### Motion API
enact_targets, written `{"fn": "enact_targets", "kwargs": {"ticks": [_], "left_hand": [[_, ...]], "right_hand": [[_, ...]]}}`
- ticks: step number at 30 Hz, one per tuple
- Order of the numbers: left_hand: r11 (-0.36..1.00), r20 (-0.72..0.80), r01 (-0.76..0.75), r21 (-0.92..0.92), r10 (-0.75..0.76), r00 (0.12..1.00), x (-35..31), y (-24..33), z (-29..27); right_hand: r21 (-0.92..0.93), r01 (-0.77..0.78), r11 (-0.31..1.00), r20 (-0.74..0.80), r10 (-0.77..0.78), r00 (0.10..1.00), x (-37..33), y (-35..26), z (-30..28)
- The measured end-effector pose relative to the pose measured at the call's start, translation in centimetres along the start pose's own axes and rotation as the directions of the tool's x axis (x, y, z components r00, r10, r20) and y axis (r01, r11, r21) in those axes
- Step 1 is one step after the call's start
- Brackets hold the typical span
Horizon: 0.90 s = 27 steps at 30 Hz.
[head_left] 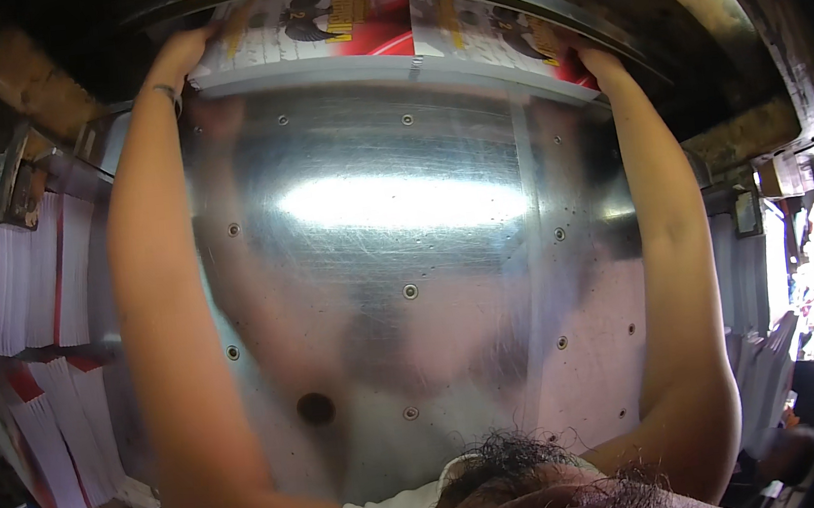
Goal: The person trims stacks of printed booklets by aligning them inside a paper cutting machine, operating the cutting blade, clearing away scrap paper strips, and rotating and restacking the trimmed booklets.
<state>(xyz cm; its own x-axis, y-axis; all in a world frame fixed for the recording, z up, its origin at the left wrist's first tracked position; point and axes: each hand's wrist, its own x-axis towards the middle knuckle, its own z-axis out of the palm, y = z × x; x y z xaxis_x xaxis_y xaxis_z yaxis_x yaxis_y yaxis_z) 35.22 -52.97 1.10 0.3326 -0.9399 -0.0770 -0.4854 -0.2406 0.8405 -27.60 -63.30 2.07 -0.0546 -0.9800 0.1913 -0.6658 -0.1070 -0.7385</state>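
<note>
Two stacks of printed booklets lie side by side at the far edge of a metal table [337, 152], under a dark machine beam. Their covers are white and red with a dark bird-like emblem and yellow lettering. My left hand [186, 55] grips the outer end of the left booklet stack [358, 26], its fingers partly over the cover and in shadow. Around the outer right end of the right booklet stack [494, 39] my right hand [599, 65] is closed, its fingertips mostly hidden. Both arms reach straight forward across the table.
Small round holes dot the shiny metal surface, with one larger dark hole [315, 408] near the front left. Piles of paper blocks [37, 273] stand at the left. More paper stacks [741, 268] stand at the right. The machine beam [539, 2] hangs low over the booklets.
</note>
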Motion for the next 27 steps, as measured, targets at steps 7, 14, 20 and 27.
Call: {"fn": "enact_targets", "kwargs": {"ticks": [7, 14, 20, 27], "left_hand": [[0.931, 0.211, 0.110, -0.349, -0.037, 0.977, -12.1, -0.7, -0.1], [0.838, 0.315, 0.166, -0.519, 0.007, 0.949, -24.8, -1.7, -0.8], [0.902, 0.114, 0.172, -0.396, -0.137, 0.984, -35.7, -2.1, -2.3], [0.831, -0.108, 0.262, -0.491, -0.357, 0.928, -47.6, -3.6, -4.9]], "right_hand": [[-0.030, -0.018, 0.999, -0.032, 0.017, 0.999, -0.3, 0.7, -1.3], [-0.127, -0.084, 0.988, -0.038, 0.080, 0.996, -2.5, 0.5, -0.8], [0.061, -0.135, 0.989, 0.055, 0.132, 0.990, -12.4, 0.7, -3.9], [0.217, -0.173, 0.961, 0.319, 0.098, 0.943, -31.3, -2.6, -10.4]]}}
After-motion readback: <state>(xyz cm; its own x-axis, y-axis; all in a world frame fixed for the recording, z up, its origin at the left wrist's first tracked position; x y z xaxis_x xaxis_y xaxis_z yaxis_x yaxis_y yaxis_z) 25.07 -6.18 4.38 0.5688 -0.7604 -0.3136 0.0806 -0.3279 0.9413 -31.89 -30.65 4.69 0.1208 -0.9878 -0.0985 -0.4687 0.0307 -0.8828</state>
